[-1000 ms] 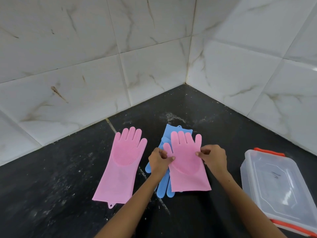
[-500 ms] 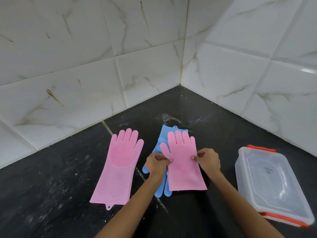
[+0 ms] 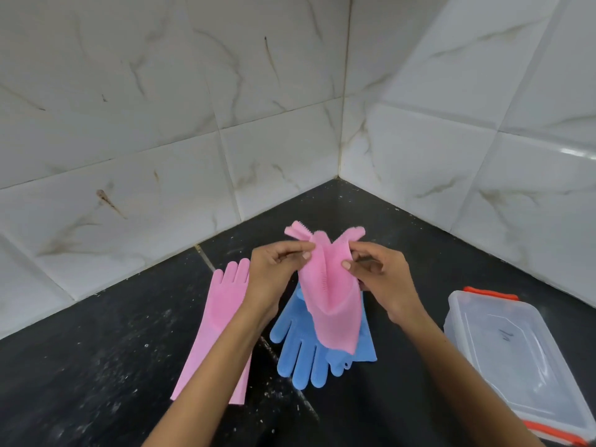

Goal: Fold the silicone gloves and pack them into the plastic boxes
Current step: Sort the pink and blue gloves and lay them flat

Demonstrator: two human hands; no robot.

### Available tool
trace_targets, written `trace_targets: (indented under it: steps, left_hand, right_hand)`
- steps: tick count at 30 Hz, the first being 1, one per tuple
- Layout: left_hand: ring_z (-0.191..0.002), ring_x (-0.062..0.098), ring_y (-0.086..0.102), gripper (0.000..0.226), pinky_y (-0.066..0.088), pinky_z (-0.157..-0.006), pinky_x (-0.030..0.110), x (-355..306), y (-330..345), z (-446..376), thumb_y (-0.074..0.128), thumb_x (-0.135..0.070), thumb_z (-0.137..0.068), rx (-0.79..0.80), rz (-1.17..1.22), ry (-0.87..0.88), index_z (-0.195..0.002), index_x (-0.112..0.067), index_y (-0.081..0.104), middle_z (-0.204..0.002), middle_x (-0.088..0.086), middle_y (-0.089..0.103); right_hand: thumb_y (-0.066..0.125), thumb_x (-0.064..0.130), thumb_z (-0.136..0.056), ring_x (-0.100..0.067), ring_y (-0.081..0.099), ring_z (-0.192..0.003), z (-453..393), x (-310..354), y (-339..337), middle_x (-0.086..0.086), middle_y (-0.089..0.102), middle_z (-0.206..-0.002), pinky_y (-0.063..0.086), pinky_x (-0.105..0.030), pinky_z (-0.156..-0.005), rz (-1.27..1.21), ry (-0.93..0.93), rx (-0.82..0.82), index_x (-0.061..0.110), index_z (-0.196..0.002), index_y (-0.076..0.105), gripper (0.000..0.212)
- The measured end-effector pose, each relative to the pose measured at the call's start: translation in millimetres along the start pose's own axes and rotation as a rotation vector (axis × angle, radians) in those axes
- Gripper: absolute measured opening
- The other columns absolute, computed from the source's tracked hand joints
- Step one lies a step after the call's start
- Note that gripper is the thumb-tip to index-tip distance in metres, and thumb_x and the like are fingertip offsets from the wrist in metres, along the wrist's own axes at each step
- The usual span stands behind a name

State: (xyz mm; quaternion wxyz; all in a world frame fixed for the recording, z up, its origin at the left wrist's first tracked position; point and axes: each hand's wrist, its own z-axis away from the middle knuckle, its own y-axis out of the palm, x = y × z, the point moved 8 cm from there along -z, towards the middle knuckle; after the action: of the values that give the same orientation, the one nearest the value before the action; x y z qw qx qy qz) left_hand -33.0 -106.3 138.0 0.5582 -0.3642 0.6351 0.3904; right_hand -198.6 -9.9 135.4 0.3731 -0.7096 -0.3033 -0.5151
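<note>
A black speckled counter fills the tiled corner. On it lie a flat pink glove at left, blue gloves in the middle, and a lidded clear plastic box at right.

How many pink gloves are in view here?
2. One pink glove is held up between the left hand and right hand; the other pink glove lies flat on the counter, partly behind the left forearm.

A pink silicone glove hangs lifted off the bench, creased lengthwise down its bristled palm, fingertips up (toward twelve o'clock), cuff dangling. Below it two blue gloves lie overlapped, fingers pointing to six o'clock. At nine o'clock a second pink glove lies flat. At three o'clock sits a clear plastic box, lid on, orange clasps.
</note>
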Motion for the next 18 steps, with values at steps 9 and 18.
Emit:
trace_targets:
  steps: [9,18]
  left_hand:
    - [-0.083,0.012,0.068,0.023,0.054,-0.078,0.021,-68.9,-56.6,-6.4,0.067,0.007,-0.078,-0.052,-0.087,0.064,-0.086,-0.013,0.075,-0.088,0.004,0.075]
    - [-0.111,0.024,0.061,0.037,0.043,-0.104,0.033,73.5,-147.3,-35.3,0.057,0.01,-0.083,-0.184,-0.877,-0.23,-0.115,-0.007,0.066,-0.124,0.011,0.064]
  right_hand:
    - [0.071,0.002,-0.079,-0.004,0.067,-0.069,-11.3,53.2,68.9,-0.001,0.068,-0.079,0.055,-0.021,-0.053,-0.34,0.029,0.153,0.015,-0.099,0.07,0.024]
    - [0.063,0.001,-0.081,-0.03,0.063,-0.099,-30.3,-104.5,169.7,-0.014,0.068,-0.103,0.052,-0.041,-0.086,0.411,0.24,0.152,0.001,-0.116,0.058,0.035]
